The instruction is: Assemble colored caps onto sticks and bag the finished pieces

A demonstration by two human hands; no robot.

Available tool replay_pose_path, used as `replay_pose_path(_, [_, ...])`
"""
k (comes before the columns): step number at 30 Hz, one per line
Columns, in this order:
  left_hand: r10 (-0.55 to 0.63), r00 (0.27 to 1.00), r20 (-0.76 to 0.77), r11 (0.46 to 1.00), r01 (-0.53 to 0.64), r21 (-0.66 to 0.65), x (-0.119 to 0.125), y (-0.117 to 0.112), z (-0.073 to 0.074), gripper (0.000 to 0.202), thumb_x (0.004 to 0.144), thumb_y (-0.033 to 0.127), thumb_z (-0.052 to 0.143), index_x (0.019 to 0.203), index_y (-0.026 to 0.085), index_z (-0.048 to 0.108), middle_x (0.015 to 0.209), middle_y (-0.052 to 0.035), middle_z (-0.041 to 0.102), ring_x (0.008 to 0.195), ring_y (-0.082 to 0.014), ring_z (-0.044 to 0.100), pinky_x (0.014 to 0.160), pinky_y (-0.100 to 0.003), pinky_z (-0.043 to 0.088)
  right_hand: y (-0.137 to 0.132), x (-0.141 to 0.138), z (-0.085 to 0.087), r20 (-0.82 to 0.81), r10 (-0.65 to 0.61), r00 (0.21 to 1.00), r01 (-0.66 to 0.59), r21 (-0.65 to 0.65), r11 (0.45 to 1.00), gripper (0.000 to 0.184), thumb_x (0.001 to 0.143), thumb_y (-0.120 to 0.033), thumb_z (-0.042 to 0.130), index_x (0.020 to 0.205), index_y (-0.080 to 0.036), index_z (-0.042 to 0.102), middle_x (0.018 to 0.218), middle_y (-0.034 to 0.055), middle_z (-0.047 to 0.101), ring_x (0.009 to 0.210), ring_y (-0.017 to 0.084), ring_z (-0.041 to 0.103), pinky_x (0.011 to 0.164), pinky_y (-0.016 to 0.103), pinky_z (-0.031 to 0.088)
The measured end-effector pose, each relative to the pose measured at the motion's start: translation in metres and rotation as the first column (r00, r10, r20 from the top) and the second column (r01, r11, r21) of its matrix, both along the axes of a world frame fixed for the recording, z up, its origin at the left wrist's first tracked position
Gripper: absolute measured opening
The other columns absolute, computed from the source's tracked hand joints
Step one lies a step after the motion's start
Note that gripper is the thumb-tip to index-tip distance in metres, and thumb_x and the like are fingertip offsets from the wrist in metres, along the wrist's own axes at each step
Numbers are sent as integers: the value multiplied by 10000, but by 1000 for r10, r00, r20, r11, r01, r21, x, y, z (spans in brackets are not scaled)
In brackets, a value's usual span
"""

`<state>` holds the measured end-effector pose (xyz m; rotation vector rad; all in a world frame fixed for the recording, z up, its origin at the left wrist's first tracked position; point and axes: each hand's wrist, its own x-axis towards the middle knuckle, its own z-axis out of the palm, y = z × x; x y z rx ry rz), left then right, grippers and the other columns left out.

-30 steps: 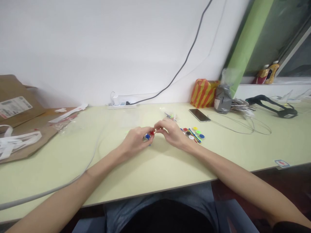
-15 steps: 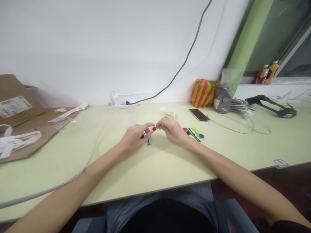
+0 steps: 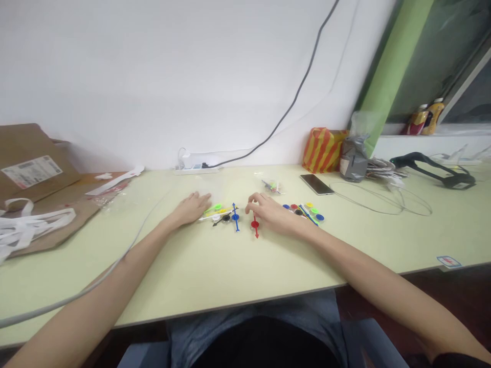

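Observation:
On the pale green table [image 3: 238,266] lie small plastic pins with round heads. A red pin [image 3: 255,225] lies right by the fingertips of my right hand [image 3: 268,212], whose fingers are curled over the table with nothing in them. A blue pin [image 3: 235,217] lies beside it. Further left are black, white, yellow and green pins [image 3: 217,212] in a small row. My left hand [image 3: 192,207] rests flat and open on the table, its fingertips touching the left end of that row. A heap of coloured discs and sticks [image 3: 305,210] lies just right of my right hand.
A phone [image 3: 316,184], a striped bag [image 3: 322,149], a grey pouch [image 3: 352,159] and thin wire loops [image 3: 383,199] lie to the right. A power strip [image 3: 195,166] is at the wall. Brown cardboard [image 3: 34,204] with white straps and a grey cable [image 3: 126,250] occupy the left.
My hands were together holding the red and blue pins. They have parted: the left hand moved left and flattened, and the red pin now lies on the table by my right hand.

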<state>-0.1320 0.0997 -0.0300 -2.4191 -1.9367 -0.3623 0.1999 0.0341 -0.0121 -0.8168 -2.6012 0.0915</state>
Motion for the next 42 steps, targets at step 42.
replay_pose_path(42, [-290, 957, -22, 643, 211, 736, 69, -70, 36, 377, 891, 136, 514, 1244, 199, 628, 1191, -136, 623, 1162, -315, 582, 991, -479, 482, -6, -10, 20, -642, 83, 762, -195, -105, 975, 440, 921, -23, 428, 1105, -238, 764, 1039, 70, 705, 918, 163, 651, 843, 320, 529])
